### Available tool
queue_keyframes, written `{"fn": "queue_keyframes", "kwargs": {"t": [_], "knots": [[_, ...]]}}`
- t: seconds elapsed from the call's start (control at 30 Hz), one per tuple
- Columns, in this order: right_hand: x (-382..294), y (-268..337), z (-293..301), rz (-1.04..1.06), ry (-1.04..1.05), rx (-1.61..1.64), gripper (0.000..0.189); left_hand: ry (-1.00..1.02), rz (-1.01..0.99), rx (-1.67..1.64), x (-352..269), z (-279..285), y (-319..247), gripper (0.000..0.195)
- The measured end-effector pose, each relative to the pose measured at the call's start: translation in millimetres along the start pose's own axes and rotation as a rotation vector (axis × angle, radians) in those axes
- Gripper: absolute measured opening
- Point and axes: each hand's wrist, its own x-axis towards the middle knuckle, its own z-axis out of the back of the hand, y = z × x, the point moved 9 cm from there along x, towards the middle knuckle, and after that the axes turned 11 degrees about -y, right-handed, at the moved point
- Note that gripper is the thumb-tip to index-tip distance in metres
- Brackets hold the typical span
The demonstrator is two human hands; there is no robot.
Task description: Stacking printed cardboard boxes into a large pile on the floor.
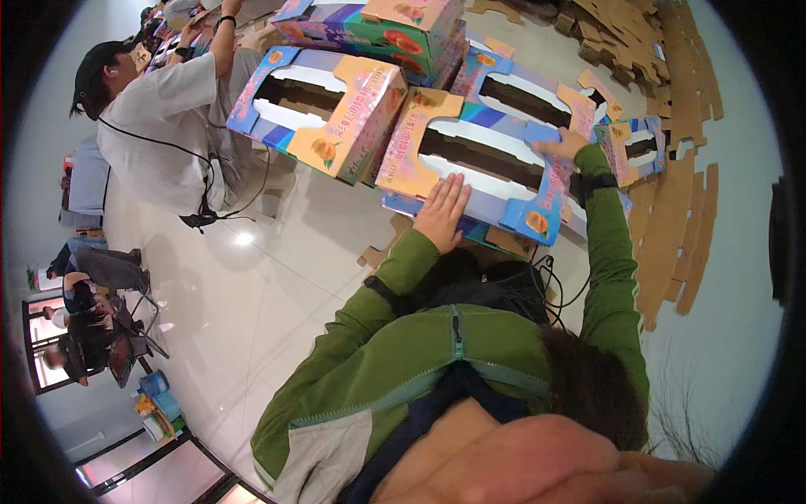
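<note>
A printed cardboard fruit box (434,113) with a long opening in its top stands in front of me, above another printed panel. My left hand (445,211) lies on its near edge, fingers spread flat over the white border. At the right end of the box, my right hand (562,146) rests on the blue flap by the opening, its thumb or a finger pointing left; whether it grips the flap is unclear. Both my sleeves are green, with a black band at each wrist.
More printed boxes (371,82) stand beside and beyond this one. Flat cut cardboard pieces (667,233) lie in stacks along the right wall. A person in a white shirt (164,126) sits at the left. Black cables (554,283) hang near my lap. Other people are farther left.
</note>
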Motion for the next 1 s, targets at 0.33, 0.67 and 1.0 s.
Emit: {"fn": "queue_keyframes", "kwargs": {"t": [0.33,0.67,1.0], "knots": [[-89,-25,-10,-0.060,-0.288,0.168,0.095,-0.146,0.050,0.074,-26,-3,-24,0.090],[-165,-58,-29,-0.030,-0.430,0.196,0.087,-0.731,0.501,-0.066,-144,8,-51,0.069],[-283,17,-18,0.129,-0.626,0.126,0.090,-0.484,1.300,-1.349,-223,-104,-39,0.091]]}}
